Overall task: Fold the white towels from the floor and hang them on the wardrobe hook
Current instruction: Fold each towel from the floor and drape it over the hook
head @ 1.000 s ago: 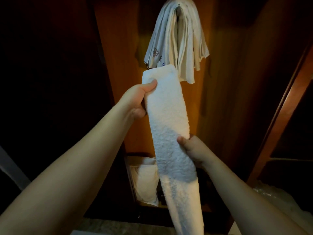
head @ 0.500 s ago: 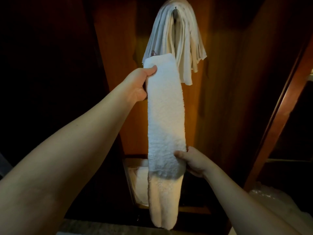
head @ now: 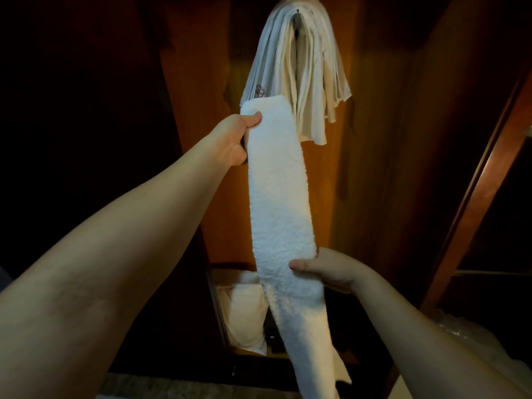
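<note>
White terry towel (head: 280, 203), pinched by your left hand (head: 230, 139) and right hand (head: 331, 269), has slackened below since 0.5 s ago, so hanging on the hook (head: 298, 12) waits.

Both arms reach forward, left hand (head: 231, 139) raised high, right hand (head: 331, 269) lower, fingers curled.

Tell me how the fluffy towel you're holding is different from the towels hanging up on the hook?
The held towel is one thick, fluffy strip; the hanging towels are several thinner, smoother layers bunched together. The held towel is stretched between the left hand near its top and the right hand lower down; the hanging towels drape over the hook untouched. One hanging towel shows a small flower mark; the held towel looks plain. Both are whitish cloth.
</note>
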